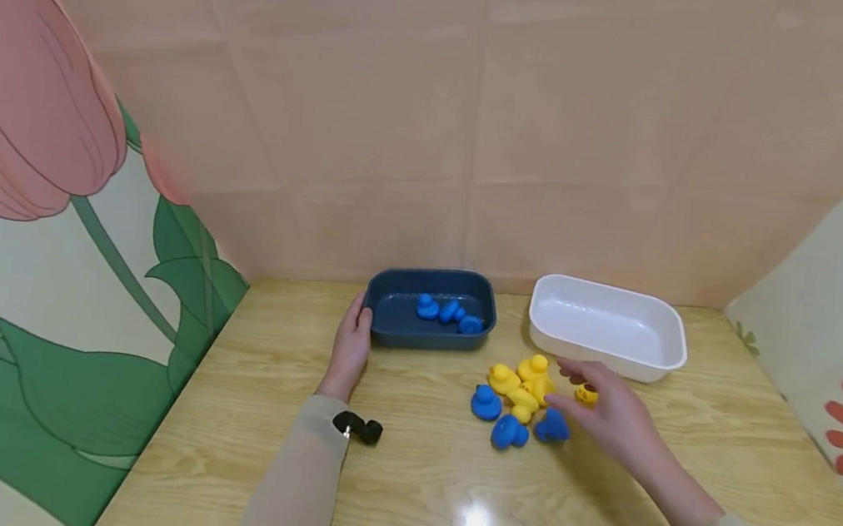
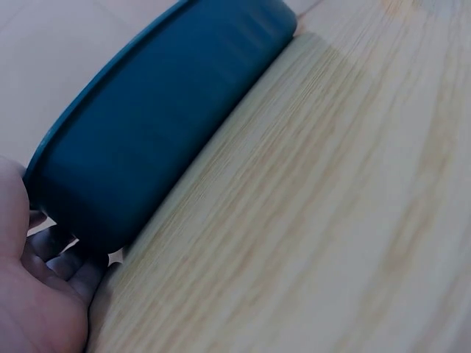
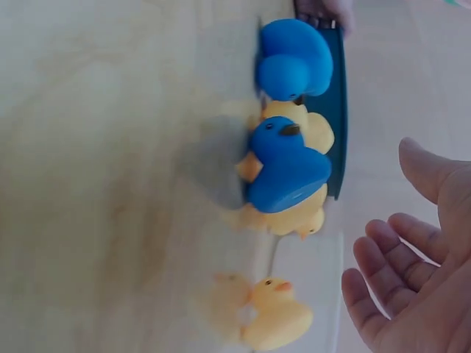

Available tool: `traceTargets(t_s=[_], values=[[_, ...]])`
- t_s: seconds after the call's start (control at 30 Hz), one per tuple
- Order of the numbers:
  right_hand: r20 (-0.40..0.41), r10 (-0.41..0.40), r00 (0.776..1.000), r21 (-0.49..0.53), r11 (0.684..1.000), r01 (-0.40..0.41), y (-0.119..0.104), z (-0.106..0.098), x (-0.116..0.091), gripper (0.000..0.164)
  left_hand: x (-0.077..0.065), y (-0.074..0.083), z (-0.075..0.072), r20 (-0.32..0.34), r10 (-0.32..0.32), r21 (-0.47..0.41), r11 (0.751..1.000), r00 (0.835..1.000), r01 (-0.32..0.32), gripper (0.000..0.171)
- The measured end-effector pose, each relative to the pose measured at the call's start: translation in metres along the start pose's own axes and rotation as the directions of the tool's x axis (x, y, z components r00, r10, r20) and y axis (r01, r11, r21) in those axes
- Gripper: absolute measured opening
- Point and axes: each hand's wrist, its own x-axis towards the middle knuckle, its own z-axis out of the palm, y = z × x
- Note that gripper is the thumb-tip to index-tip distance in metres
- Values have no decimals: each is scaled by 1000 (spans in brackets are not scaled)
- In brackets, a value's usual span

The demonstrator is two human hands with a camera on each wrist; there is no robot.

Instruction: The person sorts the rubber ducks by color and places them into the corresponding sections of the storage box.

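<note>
My left hand (image 1: 349, 349) holds the left end of a dark blue tray (image 1: 425, 343); in the left wrist view its thumb is by the rim and its fingers (image 2: 70, 257) lie against the end wall. Several blue rubber ducks (image 1: 428, 306) lie inside that tray. My right hand (image 1: 615, 409), fingers apart and holding nothing, hovers over the table just right of a pile of rubber ducks. The pile has several yellow ducks (image 1: 504, 379) and three blue ducks (image 1: 486, 403) at its near side. One yellow duck (image 3: 280, 316) sits apart, partly hidden by the right hand in the head view.
A white tray (image 1: 605, 354) stands at the back right, beside the dark blue one. Behind both trays rises a pinkish-beige covering (image 1: 470, 134). Flower-patterned walls flank the wooden table (image 1: 417, 480) on both sides.
</note>
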Motion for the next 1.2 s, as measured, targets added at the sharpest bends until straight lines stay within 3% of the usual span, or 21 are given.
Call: traceTargets(t_s=[0.63, 1.2], values=[[112, 49, 992, 79, 995, -58, 24, 13, -29, 65, 0, -2, 0, 6, 1, -21, 1000, 1000, -1, 56], [180, 46, 983, 110, 992, -67, 34, 18, -32, 66, 2, -5, 1, 0, 14, -24, 1000, 1000, -14, 55]])
